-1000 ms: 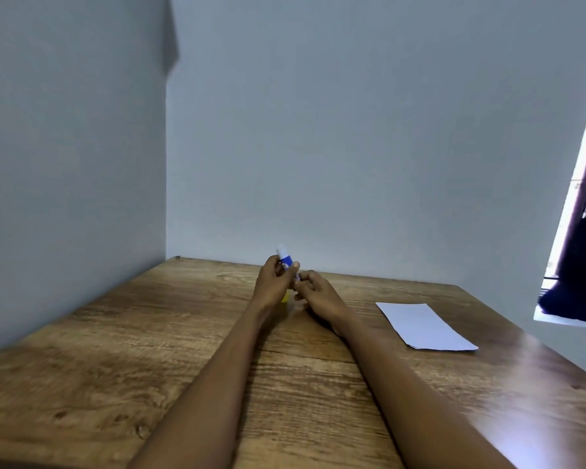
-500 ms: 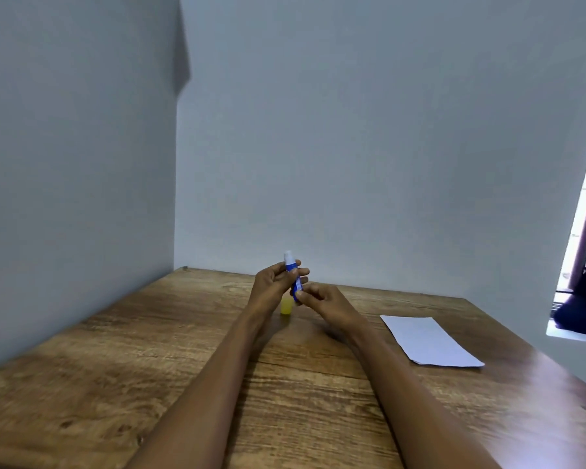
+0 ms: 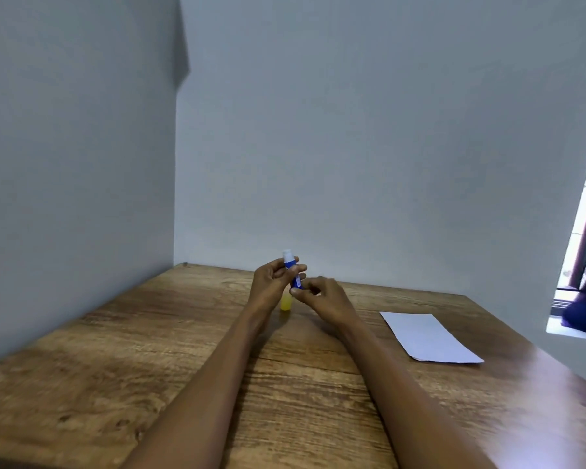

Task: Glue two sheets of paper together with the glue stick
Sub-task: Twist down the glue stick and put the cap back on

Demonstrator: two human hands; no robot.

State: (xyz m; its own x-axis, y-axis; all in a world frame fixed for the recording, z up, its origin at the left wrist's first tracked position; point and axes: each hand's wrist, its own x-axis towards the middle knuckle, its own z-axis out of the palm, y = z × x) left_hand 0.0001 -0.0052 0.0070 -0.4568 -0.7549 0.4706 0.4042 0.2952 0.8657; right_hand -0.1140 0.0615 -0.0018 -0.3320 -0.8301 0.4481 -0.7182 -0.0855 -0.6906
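Head view: glue stick (image 3: pixel 292 273) is gripped upright by left hand (image 3: pixel 271 284), its base pinched by right hand (image 3: pixel 322 297), likely being twisted up; paper (image 3: pixel 427 336) awaits gluing.

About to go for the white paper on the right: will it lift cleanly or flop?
The white paper lies flat and thin on the wooden table, so it will probably flop if pinched at one edge. It looks light and may slide when pushed.

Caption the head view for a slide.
Both hands hold the blue glue stick upright above a wooden table; white paper lies right.
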